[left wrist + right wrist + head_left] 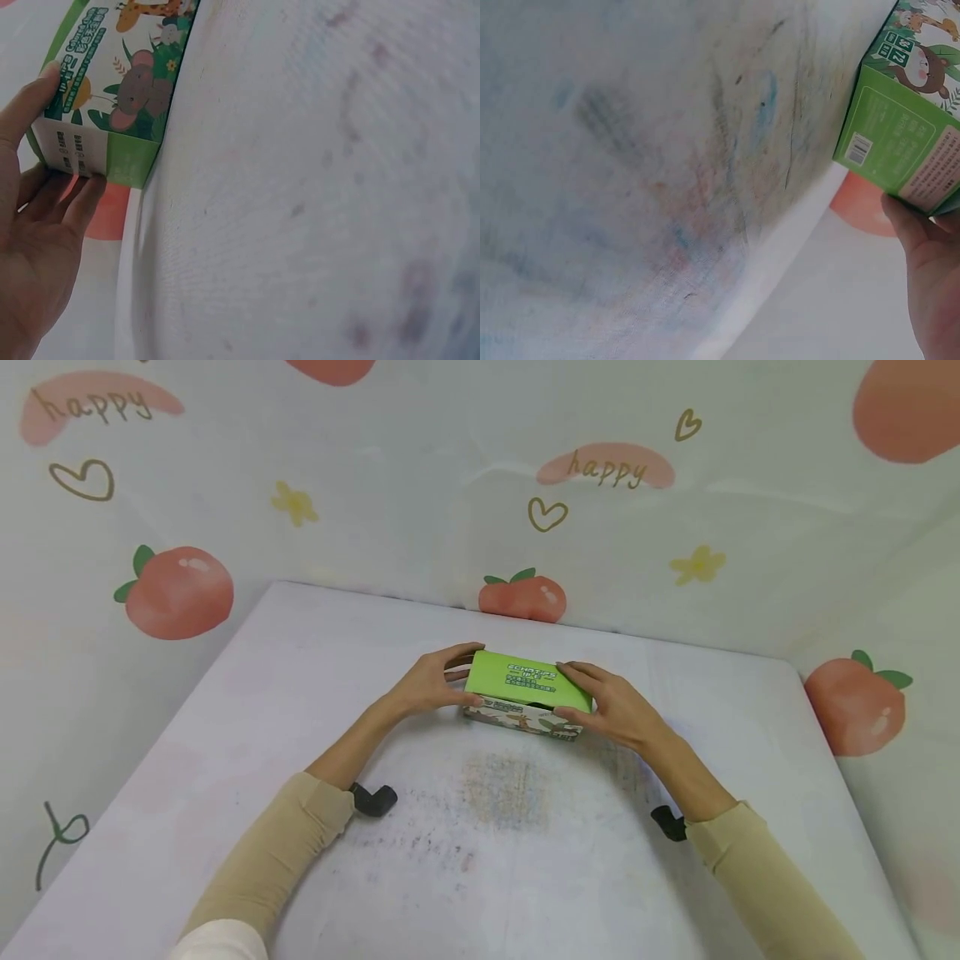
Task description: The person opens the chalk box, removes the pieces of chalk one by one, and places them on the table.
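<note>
A small cardboard box [528,681] with a bright green top and a white front printed with animals sits toward the back of the table. My left hand [429,683] holds its left end, thumb at the front upper corner and fingers toward the back. At the opposite end, my right hand [617,708] grips it with the thumb along the front top edge and fingers over the rear edge. The left wrist view brings the box [133,82] close, with an elephant and a giraffe on it. A green end panel with a barcode [857,148] shows in the right wrist view.
The white table [360,893] has coloured smudges in front of the box. Behind it hangs a white backdrop [420,468] printed with peaches, hearts and stars. Black wrist-camera mounts [373,800] stick out beside both forearms.
</note>
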`<state>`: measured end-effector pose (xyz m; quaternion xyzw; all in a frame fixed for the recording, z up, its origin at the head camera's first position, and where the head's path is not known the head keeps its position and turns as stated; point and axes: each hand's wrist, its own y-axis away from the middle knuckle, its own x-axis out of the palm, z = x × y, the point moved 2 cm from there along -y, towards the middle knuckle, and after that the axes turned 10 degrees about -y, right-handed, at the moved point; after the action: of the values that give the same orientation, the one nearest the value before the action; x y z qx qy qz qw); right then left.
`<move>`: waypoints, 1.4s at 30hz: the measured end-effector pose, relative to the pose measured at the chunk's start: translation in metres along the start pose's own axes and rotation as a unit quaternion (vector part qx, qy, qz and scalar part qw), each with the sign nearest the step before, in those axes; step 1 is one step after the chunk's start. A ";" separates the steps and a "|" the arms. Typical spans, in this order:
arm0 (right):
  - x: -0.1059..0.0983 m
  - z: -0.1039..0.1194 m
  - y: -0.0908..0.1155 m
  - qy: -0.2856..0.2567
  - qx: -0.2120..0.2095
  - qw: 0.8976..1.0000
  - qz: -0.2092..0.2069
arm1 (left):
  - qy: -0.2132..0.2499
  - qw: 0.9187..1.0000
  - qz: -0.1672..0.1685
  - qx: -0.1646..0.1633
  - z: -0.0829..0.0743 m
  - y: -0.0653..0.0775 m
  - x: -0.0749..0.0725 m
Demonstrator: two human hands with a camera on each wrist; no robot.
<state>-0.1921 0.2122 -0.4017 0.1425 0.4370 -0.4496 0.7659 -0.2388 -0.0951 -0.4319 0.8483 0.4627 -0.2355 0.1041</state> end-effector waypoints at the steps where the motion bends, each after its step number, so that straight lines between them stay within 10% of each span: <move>1: 0.000 0.000 0.000 0.002 0.002 1.000 0.003 | -0.001 1.000 0.000 0.000 0.000 0.000 0.000; 20: -0.007 0.004 0.001 0.021 0.017 0.998 0.048 | 0.002 1.000 0.009 0.008 -0.008 0.002 0.000; 42: -0.021 -0.005 0.017 -0.108 0.046 0.993 -0.026 | -0.004 1.000 0.001 0.003 -0.004 0.005 0.001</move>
<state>-0.1856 0.2365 -0.3902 0.1166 0.3340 -0.5014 0.7896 -0.2326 -0.0953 -0.4292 0.8480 0.4607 -0.2404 0.1037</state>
